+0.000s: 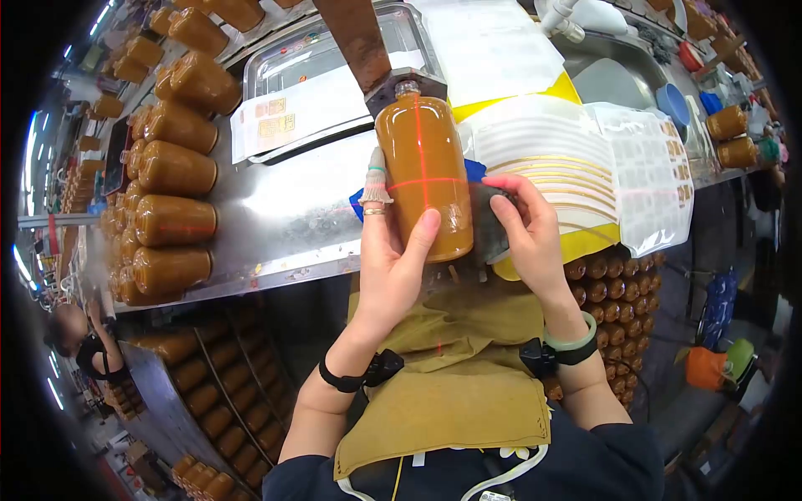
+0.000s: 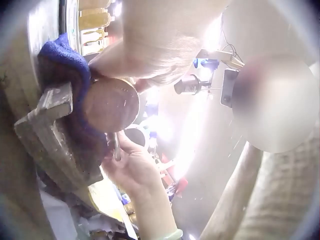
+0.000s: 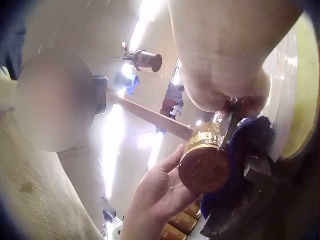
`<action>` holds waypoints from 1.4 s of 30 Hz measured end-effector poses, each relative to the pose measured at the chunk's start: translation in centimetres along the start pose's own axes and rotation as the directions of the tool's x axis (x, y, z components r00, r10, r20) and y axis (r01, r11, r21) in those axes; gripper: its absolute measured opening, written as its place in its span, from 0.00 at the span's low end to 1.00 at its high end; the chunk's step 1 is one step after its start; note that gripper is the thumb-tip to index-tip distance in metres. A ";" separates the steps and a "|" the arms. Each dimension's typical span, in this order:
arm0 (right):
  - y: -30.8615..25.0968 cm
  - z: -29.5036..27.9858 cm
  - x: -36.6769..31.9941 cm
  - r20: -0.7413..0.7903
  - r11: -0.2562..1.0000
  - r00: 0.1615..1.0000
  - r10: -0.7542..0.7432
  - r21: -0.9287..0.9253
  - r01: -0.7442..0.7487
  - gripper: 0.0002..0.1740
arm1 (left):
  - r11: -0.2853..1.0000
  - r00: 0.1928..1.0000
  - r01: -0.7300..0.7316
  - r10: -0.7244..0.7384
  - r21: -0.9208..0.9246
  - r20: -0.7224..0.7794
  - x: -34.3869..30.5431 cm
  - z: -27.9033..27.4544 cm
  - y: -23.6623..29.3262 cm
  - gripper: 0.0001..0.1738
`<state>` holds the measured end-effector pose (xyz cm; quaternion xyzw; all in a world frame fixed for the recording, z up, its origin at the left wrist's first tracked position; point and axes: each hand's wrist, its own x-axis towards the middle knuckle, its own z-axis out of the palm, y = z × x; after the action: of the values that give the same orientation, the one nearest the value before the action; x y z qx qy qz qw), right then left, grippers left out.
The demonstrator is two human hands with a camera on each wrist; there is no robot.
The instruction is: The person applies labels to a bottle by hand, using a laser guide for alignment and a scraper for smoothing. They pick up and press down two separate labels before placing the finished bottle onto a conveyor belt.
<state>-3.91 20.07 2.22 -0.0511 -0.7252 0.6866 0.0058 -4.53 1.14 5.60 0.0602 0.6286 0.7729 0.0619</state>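
Note:
A glossy brown glass bottle [image 1: 424, 159] lies tilted in front of me, its neck against a dark bracket [image 1: 407, 88]; red laser lines cross it. My left hand [image 1: 391, 259] grips its left side, thumb on the near end, with a fabric cover on one finger. Near the base, a gold decal [image 3: 204, 136] shows on the glass. My right hand [image 1: 528, 230] is beside the base, pinching a thin flat grey tool [image 3: 231, 131] whose tip is right at the bottle; its exact kind I cannot tell. A blue cloth [image 2: 64, 57] over a block lies under the bottle.
Rows of brown bottles [image 1: 177, 171] stand on the left of the metal bench. A clear tray [image 1: 313, 58] sits behind, with a decal sheet [image 1: 284, 117] across it. At right are gold-striped white strips [image 1: 543, 167], another decal sheet [image 1: 647, 167] and a sink [image 1: 618, 58].

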 end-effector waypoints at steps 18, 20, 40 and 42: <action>-4.1 1.3 1.0 -0.085 0.936 0.948 -0.306 -0.207 0.284 0.14 | 0.939 0.977 -0.151 0.189 0.308 -0.096 -1.2 0.0 0.3 0.46; -5.3 0.8 1.1 -0.058 0.884 0.939 -0.338 -0.363 0.295 0.15 | 0.457 0.849 -0.482 0.456 0.747 0.269 -1.8 -2.3 -1.9 0.51; -7.3 1.3 5.3 0.443 0.145 0.509 -0.738 -0.632 0.761 0.16 | 0.773 0.884 -0.288 0.441 0.565 -0.154 -2.0 -1.4 -4.0 0.54; -6.7 1.1 5.5 0.481 -0.071 0.350 -0.804 -0.662 0.746 0.15 | 0.809 0.888 -0.276 0.421 0.519 -0.184 -2.1 -1.0 -3.8 0.56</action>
<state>-9.95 19.14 8.48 0.3537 -0.8384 0.1293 0.3939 -2.54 0.62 1.64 0.0750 0.7795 0.5914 -0.1921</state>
